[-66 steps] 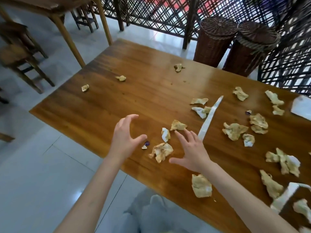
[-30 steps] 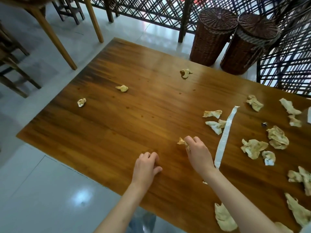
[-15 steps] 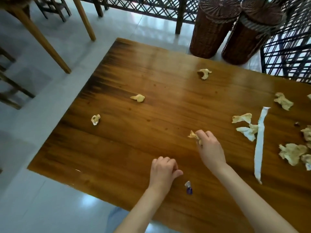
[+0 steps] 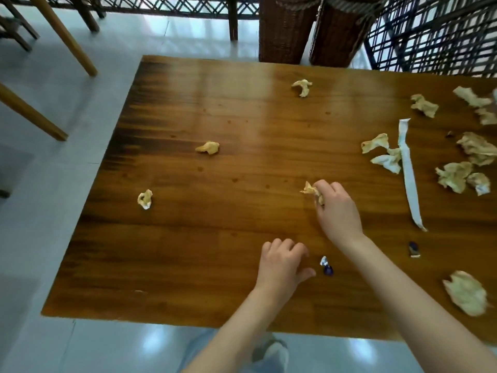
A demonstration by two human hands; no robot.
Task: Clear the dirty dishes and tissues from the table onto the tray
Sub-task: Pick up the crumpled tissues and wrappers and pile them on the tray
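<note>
Head view, read from nine o'clock across to three: the wooden table point(image 4: 242, 125) carries three lone crumpled tissues on its emptier half, one near the left edge point(image 4: 145, 199), one further in at about ten o'clock of the hands point(image 4: 208, 148), and one far off at twelve o'clock point(image 4: 302, 87). Near the front edge the left hand point(image 4: 282, 265) rests knuckles-up with its fingers curled into a loose fist; whether it holds anything I cannot tell. Just beside its thumb, at three o'clock, lies a small purple-and-silver wrapper point(image 4: 326, 266). Up at one o'clock from it, the right hand point(image 4: 337, 211) has its fingers pinched on a crumpled tissue point(image 4: 312, 192), which pokes out past the fingertips and sits at or just above the wood. Further right come a long white paper strip point(image 4: 408, 170), a cluster of stained tissues point(image 4: 454, 176), another small wrapper point(image 4: 413, 249) and a large wad point(image 4: 466, 293) at four o'clock.

The step in hand looks like gathering tissues by hand. No tray or dishes show here, so where the load goes cannot be seen. Most of the litter is uncollected. The next move probably calls for reaching left to the lone scraps without letting go of the pinched one, or turning right to the denser pile.
</note>
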